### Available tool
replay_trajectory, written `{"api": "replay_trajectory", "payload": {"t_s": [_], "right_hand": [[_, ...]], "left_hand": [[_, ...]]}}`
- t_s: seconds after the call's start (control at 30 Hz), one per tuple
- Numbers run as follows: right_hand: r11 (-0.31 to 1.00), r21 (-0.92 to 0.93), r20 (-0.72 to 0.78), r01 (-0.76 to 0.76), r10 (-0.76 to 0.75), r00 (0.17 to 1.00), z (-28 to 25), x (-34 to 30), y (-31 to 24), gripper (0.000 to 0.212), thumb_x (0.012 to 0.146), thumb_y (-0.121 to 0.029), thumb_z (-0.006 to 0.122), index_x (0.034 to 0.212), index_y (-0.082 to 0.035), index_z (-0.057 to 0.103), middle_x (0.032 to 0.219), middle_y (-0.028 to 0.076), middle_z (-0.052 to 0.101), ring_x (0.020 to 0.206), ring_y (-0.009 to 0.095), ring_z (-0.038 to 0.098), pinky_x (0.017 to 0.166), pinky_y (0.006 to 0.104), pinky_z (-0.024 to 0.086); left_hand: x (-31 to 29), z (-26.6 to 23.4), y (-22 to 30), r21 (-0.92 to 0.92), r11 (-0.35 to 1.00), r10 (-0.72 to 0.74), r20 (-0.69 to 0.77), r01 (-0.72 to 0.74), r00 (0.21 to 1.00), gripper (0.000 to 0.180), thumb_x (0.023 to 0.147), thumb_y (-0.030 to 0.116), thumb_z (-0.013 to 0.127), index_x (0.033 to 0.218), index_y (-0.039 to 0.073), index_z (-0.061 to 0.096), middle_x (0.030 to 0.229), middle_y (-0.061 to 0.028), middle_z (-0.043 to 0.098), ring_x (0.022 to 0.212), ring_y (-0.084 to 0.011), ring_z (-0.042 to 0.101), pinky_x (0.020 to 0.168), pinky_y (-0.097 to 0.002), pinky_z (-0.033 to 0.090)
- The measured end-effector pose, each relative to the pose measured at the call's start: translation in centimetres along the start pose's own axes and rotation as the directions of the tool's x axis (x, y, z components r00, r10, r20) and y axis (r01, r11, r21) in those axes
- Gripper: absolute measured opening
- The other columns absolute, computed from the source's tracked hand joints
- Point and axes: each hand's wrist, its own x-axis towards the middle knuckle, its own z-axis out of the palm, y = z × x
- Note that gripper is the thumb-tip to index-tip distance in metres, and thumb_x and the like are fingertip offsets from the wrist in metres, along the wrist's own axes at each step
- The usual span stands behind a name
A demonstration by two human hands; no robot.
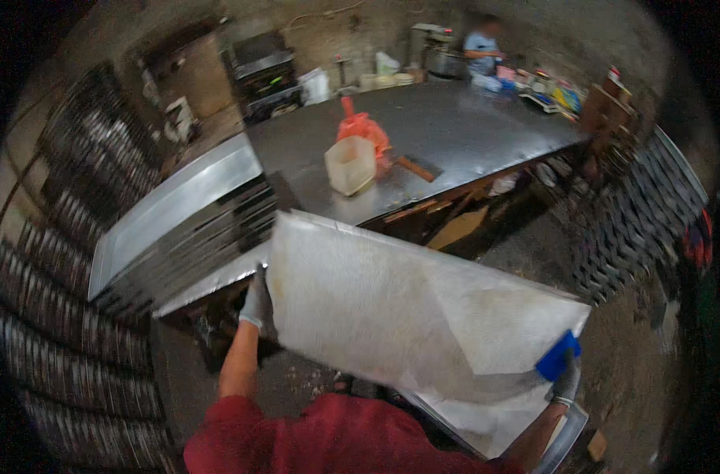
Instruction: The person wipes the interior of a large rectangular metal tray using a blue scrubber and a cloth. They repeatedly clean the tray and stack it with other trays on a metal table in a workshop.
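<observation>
A large pale metal tray (pixel 360 296) is held up tilted in front of me, its surface whitish and slightly stained. My left hand (pixel 255 304), in a grey-white glove, is closed on its left edge, the fingers partly hidden. At the tray's lower right corner my gloved right hand (pixel 565 383) grips a flat blue piece (pixel 559 355), like a scraper, pressed against the tray. Whether the right fingers also hold the tray rim is hidden. Under that corner lies another pale tray (pixel 494 423), partly covered.
Stacked metal trays (pixel 186 213) stand at left, another stack (pixel 644 221) at right. The dark metal table (pixel 439 126) carries a cream container (pixel 350 166), an orange-red bag (pixel 364 130) and a brown block (pixel 417 167). Racks (pixel 75 355) line the left. A person (pixel 484 51) is at the far side.
</observation>
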Motion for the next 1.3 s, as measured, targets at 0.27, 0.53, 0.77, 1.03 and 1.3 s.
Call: {"api": "replay_trajectory", "payload": {"t_s": [0.27,0.53,0.77,1.03,1.3], "right_hand": [[0.450,-0.717,-0.174,0.532,-0.855,0.488,6.8,9.3,0.1,0.069,0.103,-0.053,0.052,0.155,-0.008,0.043,0.153,0.012,0.050,0.140,0.028,0.048,0.119,0.0479,0.036],[0.919,0.265,-0.078,0.292,-0.281,0.956,28.2,5.2,3.6,0.060,0.105,-0.052,0.047,0.150,-0.011,0.048,0.151,0.012,0.051,0.137,0.028,0.049,0.120,0.0498,0.035],[0.907,0.416,0.603,0.064,-0.327,0.727,61.2,-10.5,2.0,0.055,0.102,-0.057,0.049,0.128,-0.008,0.050,0.139,0.013,0.055,0.130,0.031,0.051,0.114,0.0507,0.040],[0.913,0.408,0.753,0.024,-0.351,0.557,87.5,-24.2,3.8,0.069,0.099,-0.058,0.061,0.142,-0.004,0.055,0.135,0.005,0.061,0.111,0.015,0.057,0.094,0.0323,0.049],[0.837,0.212,0.592,0.504,-0.521,0.615,99.5,-23.3,4.5,0.053,0.095,-0.052,0.072,0.101,0.000,0.073,0.090,0.002,0.069,0.082,0.016,0.057,0.077,0.0366,0.048]], "left_hand": [[-8.3,-11.6,5.5,0.122,0.984,0.141,-0.102,-0.128,0.985,0.052,0.102,0.024,0.059,0.147,-0.001,0.049,0.138,-0.0167,0.059,0.118,-0.0280,0.061,0.106,-0.0384,0.052],[-22.0,-21.5,16.9,0.366,0.921,0.294,-0.437,-0.131,0.850,0.074,0.075,-0.001,0.070,0.147,-0.001,0.052,0.129,-0.0163,0.063,0.111,-0.0250,0.063,0.096,-0.0378,0.056],[-31.5,-47.0,26.6,0.331,0.651,0.680,-0.654,-0.683,0.332,0.060,0.090,0.039,0.055,0.139,0.005,0.059,0.131,-0.0156,0.064,0.119,-0.0301,0.061,0.104,-0.0438,0.049],[-27.6,-59.1,34.5,0.442,0.316,0.589,-0.785,-0.840,-0.192,0.067,0.105,0.054,0.040,0.151,0.007,0.049,0.156,-0.0153,0.048,0.139,-0.0333,0.049,0.114,-0.0502,0.041],[-13.2,-63.6,38.2,0.651,0.752,0.595,-0.737,-0.101,-0.320,0.060,0.111,0.031,0.036,0.162,0.003,0.024,0.159,-0.0228,0.042,0.141,-0.0388,0.049,0.118,-0.0382,0.041]]}}
